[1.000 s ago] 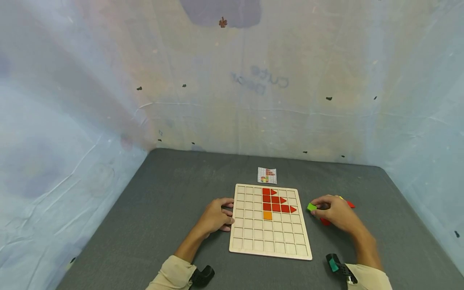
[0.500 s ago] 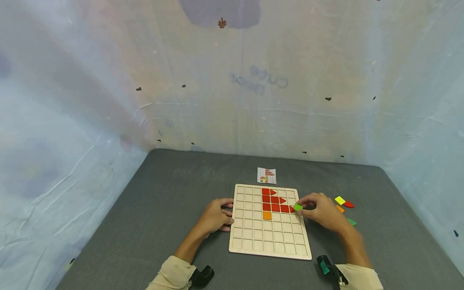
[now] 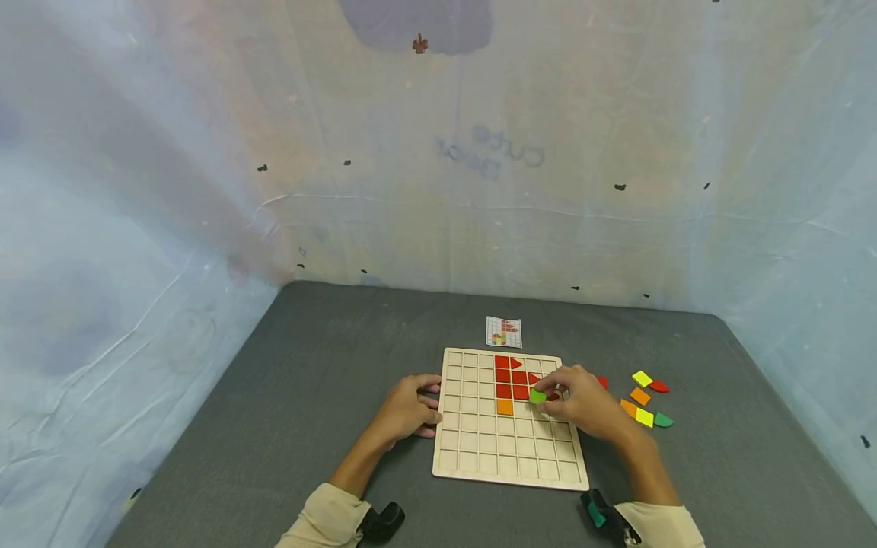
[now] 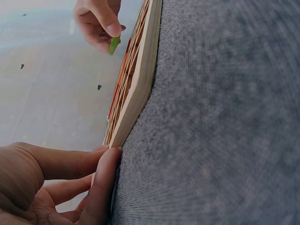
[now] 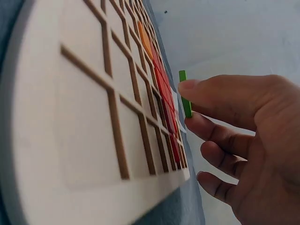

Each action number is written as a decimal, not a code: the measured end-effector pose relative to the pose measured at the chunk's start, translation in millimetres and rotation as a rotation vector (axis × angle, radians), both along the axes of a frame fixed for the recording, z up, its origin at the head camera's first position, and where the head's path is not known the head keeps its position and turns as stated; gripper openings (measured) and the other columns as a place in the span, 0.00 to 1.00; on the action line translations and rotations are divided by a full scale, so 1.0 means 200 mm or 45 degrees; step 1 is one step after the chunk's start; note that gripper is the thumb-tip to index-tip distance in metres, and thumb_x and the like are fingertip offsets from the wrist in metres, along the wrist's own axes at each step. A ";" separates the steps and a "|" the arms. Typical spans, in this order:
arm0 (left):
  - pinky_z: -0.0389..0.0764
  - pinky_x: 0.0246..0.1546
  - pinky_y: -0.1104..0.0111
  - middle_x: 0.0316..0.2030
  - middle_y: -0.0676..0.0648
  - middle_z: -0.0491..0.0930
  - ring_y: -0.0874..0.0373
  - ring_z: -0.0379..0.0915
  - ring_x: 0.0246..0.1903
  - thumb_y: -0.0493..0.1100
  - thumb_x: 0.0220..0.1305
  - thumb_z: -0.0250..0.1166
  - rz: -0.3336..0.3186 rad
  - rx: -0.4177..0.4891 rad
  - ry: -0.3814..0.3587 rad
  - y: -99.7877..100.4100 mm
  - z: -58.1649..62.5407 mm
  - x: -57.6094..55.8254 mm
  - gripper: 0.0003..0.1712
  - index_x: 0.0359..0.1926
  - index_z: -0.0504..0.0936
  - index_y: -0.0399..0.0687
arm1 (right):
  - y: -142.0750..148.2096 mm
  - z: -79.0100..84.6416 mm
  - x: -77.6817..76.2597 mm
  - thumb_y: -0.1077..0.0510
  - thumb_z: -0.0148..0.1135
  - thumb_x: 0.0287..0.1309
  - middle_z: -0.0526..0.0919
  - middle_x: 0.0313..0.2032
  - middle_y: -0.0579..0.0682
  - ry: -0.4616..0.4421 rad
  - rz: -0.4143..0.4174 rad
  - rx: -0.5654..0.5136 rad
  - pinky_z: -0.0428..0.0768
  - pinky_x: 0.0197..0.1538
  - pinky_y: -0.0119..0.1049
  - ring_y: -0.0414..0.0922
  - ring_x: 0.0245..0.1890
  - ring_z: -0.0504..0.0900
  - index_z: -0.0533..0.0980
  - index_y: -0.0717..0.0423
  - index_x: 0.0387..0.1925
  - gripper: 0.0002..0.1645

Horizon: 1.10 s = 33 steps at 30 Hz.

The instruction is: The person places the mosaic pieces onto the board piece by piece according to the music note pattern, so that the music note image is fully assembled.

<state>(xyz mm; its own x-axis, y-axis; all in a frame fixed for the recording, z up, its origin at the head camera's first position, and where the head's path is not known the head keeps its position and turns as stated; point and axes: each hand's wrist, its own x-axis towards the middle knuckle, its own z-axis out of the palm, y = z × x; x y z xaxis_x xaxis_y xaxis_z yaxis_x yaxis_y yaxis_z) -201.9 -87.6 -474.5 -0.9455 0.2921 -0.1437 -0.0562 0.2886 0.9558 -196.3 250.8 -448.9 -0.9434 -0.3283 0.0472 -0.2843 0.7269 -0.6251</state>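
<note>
A square wooden grid board [image 3: 479, 441] lies on the grey table. Red pieces [image 3: 503, 377] fill part of its upper rows, with an orange square tile [image 3: 505, 407] below them. My right hand [image 3: 582, 399] pinches a green tile [image 3: 537, 397] above the board's red rows. In the right wrist view the green tile [image 5: 185, 93] stands off the board's surface, between thumb and finger. My left hand [image 3: 407, 407] rests with its fingertips on the board's left edge; in the left wrist view, thumb and finger [image 4: 70, 163] touch that rim.
A small printed card [image 3: 504, 332] with a coloured grid picture lies behind the board. To the right are loose pieces: yellow tiles [image 3: 642, 378], orange tiles [image 3: 640, 396], a red piece [image 3: 658, 386] and a green rounded piece [image 3: 663, 419]. A draped sheet [image 3: 438, 190] stands behind the table.
My right hand has carried the green tile leftward from beside the loose pieces to above the board, uncovering more of those pieces. The left hand and board stay put.
</note>
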 end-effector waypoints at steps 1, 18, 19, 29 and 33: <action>0.91 0.29 0.61 0.58 0.37 0.77 0.52 0.83 0.44 0.23 0.57 0.72 0.000 0.001 0.000 0.00 0.00 0.00 0.38 0.70 0.76 0.33 | -0.01 0.00 0.00 0.55 0.76 0.59 0.83 0.39 0.44 -0.006 0.006 -0.001 0.72 0.44 0.40 0.47 0.44 0.73 0.88 0.52 0.46 0.13; 0.91 0.29 0.62 0.58 0.37 0.78 0.53 0.83 0.44 0.23 0.55 0.72 0.013 -0.001 0.003 0.00 0.00 0.00 0.38 0.70 0.76 0.34 | -0.16 0.00 0.03 0.54 0.77 0.59 0.83 0.41 0.40 -0.006 0.154 -0.033 0.78 0.44 0.36 0.45 0.43 0.77 0.88 0.47 0.45 0.12; 0.91 0.29 0.62 0.58 0.37 0.78 0.53 0.83 0.44 0.23 0.55 0.72 0.012 0.000 0.002 0.00 0.00 0.00 0.38 0.70 0.76 0.34 | -0.17 0.00 0.03 0.54 0.78 0.59 0.83 0.41 0.39 -0.012 0.156 -0.031 0.78 0.44 0.36 0.45 0.43 0.77 0.88 0.47 0.45 0.12; 0.92 0.29 0.61 0.59 0.37 0.78 0.53 0.83 0.44 0.23 0.55 0.72 0.004 0.009 0.002 0.00 0.00 0.00 0.39 0.70 0.76 0.33 | -0.22 0.00 0.04 0.54 0.81 0.55 0.85 0.39 0.37 -0.066 0.153 -0.026 0.78 0.46 0.36 0.43 0.42 0.77 0.87 0.47 0.43 0.14; 0.92 0.29 0.61 0.59 0.37 0.78 0.53 0.83 0.44 0.23 0.55 0.72 0.003 0.013 0.000 0.00 0.00 0.00 0.39 0.70 0.75 0.33 | -0.22 -0.01 0.04 0.54 0.81 0.55 0.84 0.37 0.38 -0.062 0.170 -0.028 0.77 0.44 0.35 0.43 0.41 0.76 0.88 0.46 0.42 0.13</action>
